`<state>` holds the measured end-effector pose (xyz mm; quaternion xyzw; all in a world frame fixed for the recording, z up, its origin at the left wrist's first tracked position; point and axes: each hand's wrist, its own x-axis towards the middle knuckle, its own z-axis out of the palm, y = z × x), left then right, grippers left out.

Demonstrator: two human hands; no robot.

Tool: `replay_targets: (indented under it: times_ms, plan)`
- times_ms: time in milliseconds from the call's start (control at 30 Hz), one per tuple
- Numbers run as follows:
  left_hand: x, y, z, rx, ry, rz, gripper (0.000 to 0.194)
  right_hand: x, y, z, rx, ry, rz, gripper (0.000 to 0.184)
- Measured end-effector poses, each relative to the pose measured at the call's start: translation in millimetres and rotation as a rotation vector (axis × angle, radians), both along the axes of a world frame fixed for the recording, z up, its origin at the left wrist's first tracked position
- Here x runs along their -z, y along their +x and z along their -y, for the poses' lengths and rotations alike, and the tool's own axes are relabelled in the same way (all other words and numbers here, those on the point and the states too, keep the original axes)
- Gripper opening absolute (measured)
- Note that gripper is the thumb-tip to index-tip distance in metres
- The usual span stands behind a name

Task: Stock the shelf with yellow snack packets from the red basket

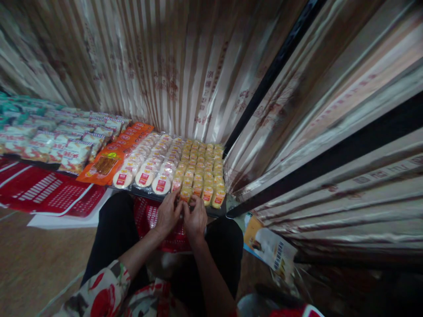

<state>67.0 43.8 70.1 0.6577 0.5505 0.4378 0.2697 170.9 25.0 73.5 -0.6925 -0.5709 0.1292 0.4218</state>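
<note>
At the front edge of a display of wrapped snacks, my left hand [168, 214] and my right hand [196, 219] come close together. Their fingers are closed at the two sides of a small yellow snack packet [185, 194] with a red label. More yellow packets [207, 195] of the same kind stand in tight rows behind and to the right. To the left are rows of round pale wrapped cakes [144, 178] with red labels. My fingertips are partly hidden by the backs of the hands and the dim light.
Left of the cakes lies a flat orange snack bag [102, 169]. Farther left, several white packets [76, 154] stand in rows. Red plastic baskets [79, 204] hold up the display. A pleated curtain [158, 66] hangs behind, with dark poles [261, 101] slanting at right.
</note>
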Motion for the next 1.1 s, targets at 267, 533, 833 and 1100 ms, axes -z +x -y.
replay_targets:
  times_ms: [267, 533, 833, 1100]
  plan:
    - [5.7, 1.6, -1.9, 0.026, 0.029, 0.007, 0.040, 3.2, 2.4, -3.7, -0.030, -0.008, -0.046, 0.026]
    - [17.2, 1.5, -3.1, -0.027, 0.228, -0.156, 0.039, 4.7, 2.5, -7.5, -0.059, 0.015, -0.011, 0.020]
    - [25.8, 0.1, -6.6, -0.019, 0.444, -0.432, 0.047, 10.3, 3.9, -7.6, -0.078, 0.022, -0.027, 0.023]
    - [29.1, 6.1, -9.4, -0.020, 0.548, -0.514, 0.054, 8.9, 22.6, -2.7, 0.041, 0.310, 0.311, 0.030]
